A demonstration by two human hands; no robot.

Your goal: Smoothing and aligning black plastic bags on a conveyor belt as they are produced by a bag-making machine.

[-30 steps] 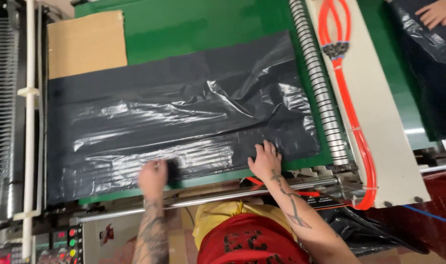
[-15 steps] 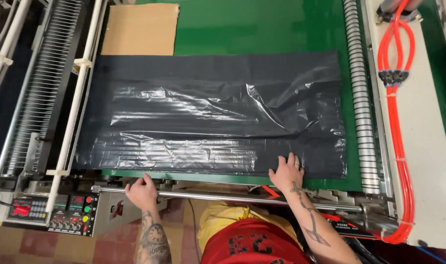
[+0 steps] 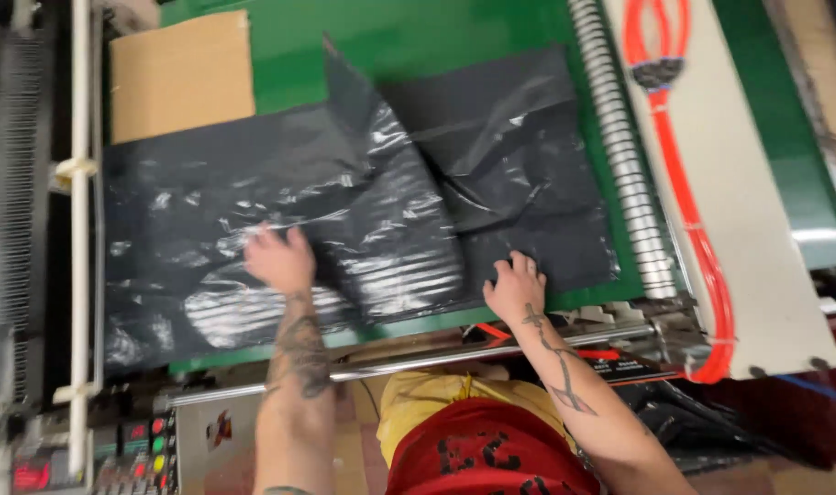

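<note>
Evenly bright indoor light falls from overhead, with no hard shadows on the green worktop (image 3: 454,37). White glare streaks run across the crinkled black plastic sheet (image 3: 363,220), strongest near the centre and toward 8 o'clock. The whole picture is softened by motion blur, heaviest along the left edge at 9 o'clock. The corner at 4 o'clock lies dim.

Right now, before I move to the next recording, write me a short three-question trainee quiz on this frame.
1. True or false: the left hand rests on the black plastic sheet.
2. What lies at the green table's far left corner? A) cardboard piece B) metal bucket C) glass jar
3. What colour are the hoses to the right?

Key: 1 true; 2 A, the cardboard piece; 3 orange-red.
</note>
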